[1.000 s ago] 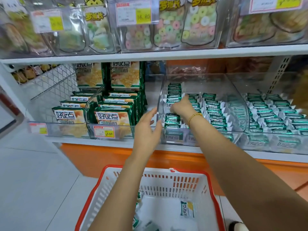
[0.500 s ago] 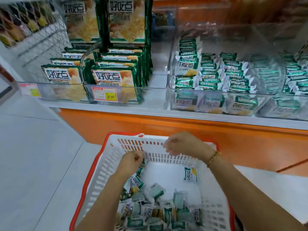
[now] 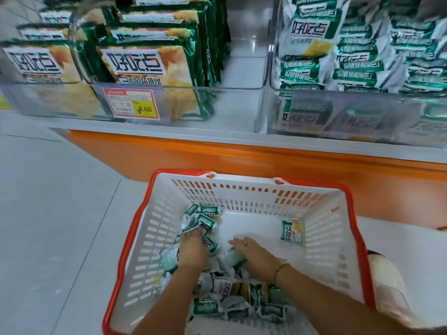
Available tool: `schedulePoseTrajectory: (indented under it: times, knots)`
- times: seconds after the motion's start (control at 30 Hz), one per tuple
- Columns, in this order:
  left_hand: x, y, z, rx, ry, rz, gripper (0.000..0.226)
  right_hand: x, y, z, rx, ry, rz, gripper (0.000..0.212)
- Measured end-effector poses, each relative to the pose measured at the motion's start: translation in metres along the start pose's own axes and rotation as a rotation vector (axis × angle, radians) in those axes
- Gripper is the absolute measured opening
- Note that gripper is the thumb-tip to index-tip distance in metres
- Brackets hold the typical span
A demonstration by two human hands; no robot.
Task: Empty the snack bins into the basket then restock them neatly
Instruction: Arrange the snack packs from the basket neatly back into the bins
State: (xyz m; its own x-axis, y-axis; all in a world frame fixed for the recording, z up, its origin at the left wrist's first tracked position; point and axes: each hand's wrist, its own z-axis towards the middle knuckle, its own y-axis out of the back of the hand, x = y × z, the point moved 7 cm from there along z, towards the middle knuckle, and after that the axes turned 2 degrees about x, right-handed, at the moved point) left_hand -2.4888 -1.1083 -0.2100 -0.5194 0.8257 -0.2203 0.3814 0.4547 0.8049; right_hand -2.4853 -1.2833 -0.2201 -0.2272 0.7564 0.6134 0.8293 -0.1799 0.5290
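Left hand [image 3: 193, 249] and right hand [image 3: 257, 256] palm-down in basket [image 3: 244, 187], fingers apparently straight, snack packets [image 3: 226, 289] directly beneath.

Pale tiled floor [image 3: 48, 213], orange shelf base [image 3: 242, 165]

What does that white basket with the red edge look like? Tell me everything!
The basket looks like white plastic with a red rim, and its walls have rows of little slots. It stands upright and open on the pale floor, right in front of the orange shelf base. Small green-and-white snack packets lie heaped on its near left side, and one packet lies alone at the right. The left hand and right hand reach inside and rest on the heap.
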Motion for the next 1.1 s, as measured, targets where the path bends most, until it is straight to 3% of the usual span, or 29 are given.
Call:
schedulePoseTrajectory:
  times: [0.1, 0.27, 0.37, 0.47, 0.53, 0.63, 0.73, 0.87, 0.93, 1.0, 1.1]
  knots:
    - [-0.009, -0.001, 0.012, 0.046, -0.021, 0.173, 0.038, 0.008, -0.017, 0.010, 0.011, 0.062, -0.070, 0.084]
    - [-0.008, -0.006, 0.022, 0.087, -0.009, 0.305, 0.037, 0.004, -0.015, 0.004, -0.076, 0.017, 0.074, 0.062]
    - [-0.007, -0.006, 0.021, 0.137, 0.019, 0.300, 0.033, -0.014, 0.001, -0.007, -0.141, -0.125, 0.486, 0.043]
    - [-0.014, -0.005, 0.019, 0.186, 0.019, 0.302, 0.030, -0.012, 0.023, -0.022, -0.099, -0.181, 0.933, 0.020]
    - [-0.022, -0.005, 0.014, 0.215, 0.001, 0.362, 0.030, -0.005, 0.033, -0.026, -0.002, -0.166, 1.243, 0.023]
    - [-0.030, -0.010, 0.003, 0.252, -0.042, 0.426, 0.030, 0.009, 0.062, -0.038, -0.031, -0.027, 1.439, 0.032]
    - [-0.040, -0.003, -0.008, 0.193, -0.079, 0.396, 0.031, 0.018, 0.089, -0.057, -0.112, 0.037, 1.354, 0.059]
    - [-0.065, 0.023, -0.030, 0.131, -0.153, -0.057, 0.016, 0.035, 0.126, -0.089, -0.197, 0.070, 1.172, 0.024]
    - [-0.084, 0.041, -0.040, 0.139, -0.205, -0.282, 0.024, 0.045, 0.147, -0.107, -0.265, 0.116, 1.050, 0.011]
    - [-0.102, 0.062, -0.054, 0.144, -0.204, -0.518, 0.029, 0.051, 0.166, -0.122, -0.373, 0.144, 0.937, 0.011]
    - [-0.130, 0.091, -0.078, 0.189, -0.218, -0.908, 0.013, 0.057, 0.187, -0.143, -0.472, 0.184, 0.958, 0.022]
